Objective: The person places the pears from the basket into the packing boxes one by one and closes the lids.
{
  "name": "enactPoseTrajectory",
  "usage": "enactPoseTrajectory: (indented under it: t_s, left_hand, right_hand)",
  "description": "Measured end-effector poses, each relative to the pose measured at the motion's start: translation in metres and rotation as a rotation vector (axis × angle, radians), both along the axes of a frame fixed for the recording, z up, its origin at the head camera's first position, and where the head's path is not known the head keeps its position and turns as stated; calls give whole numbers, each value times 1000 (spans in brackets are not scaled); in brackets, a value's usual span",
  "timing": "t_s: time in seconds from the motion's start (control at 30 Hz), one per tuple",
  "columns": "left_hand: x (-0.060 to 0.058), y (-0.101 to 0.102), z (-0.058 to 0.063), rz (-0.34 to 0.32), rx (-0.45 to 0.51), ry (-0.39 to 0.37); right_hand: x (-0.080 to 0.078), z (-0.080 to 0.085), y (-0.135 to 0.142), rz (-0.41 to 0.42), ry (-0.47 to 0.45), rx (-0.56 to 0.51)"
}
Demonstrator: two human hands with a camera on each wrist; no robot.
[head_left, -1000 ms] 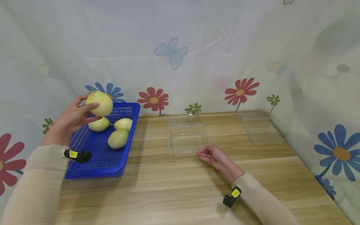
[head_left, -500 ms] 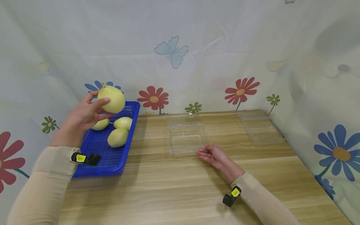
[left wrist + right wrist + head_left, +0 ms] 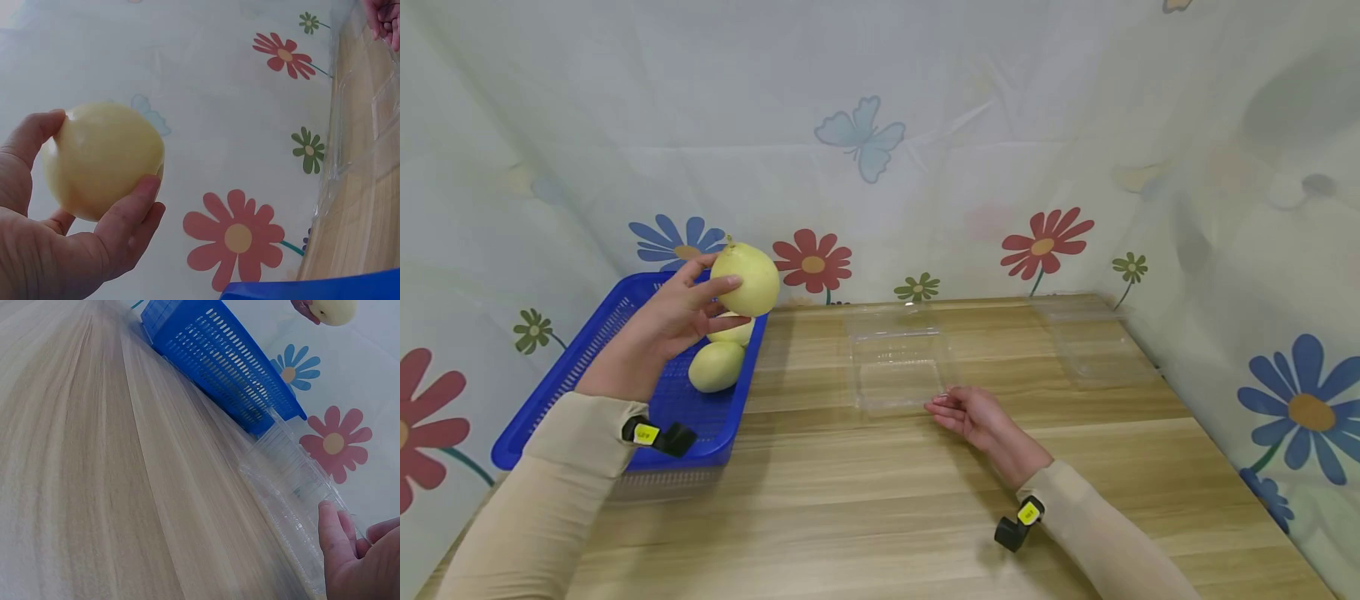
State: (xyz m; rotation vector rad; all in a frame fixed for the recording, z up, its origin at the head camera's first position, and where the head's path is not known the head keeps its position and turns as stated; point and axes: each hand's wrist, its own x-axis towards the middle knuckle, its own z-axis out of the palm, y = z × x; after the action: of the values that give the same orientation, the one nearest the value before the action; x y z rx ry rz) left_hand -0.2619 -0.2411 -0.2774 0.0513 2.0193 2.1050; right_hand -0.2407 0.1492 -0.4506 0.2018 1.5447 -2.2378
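Note:
My left hand holds a pale yellow-green pear in the air over the right rim of the blue plastic basket. In the left wrist view, thumb and fingers wrap the sides of the pear. Two more pears show in the basket, a near one and one behind it, partly covered by the hand. At the front right corner of a clear plastic box, my right hand pinches the rim. The box stands on the table with its clear lid folded back.
Another clear plastic container lies at the back right of the wooden table. A flower-printed curtain closes off the back and both sides.
My left hand has carried the pear rightward, from above the basket's middle to above its right rim. The right hand and the clear box have stayed put.

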Motion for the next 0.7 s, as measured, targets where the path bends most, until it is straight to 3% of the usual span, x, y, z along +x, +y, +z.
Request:
enactPoseTrajectory:
  t_s: [0.27,0.7]
  left_hand:
    - [-1,18,-5,-32,-2,-2]
    - [-2,48,-1,-68,-48,2]
  right_hand:
    - [0,-2,0,-6,-3,11]
    - [1,-1,0,-10,0,18]
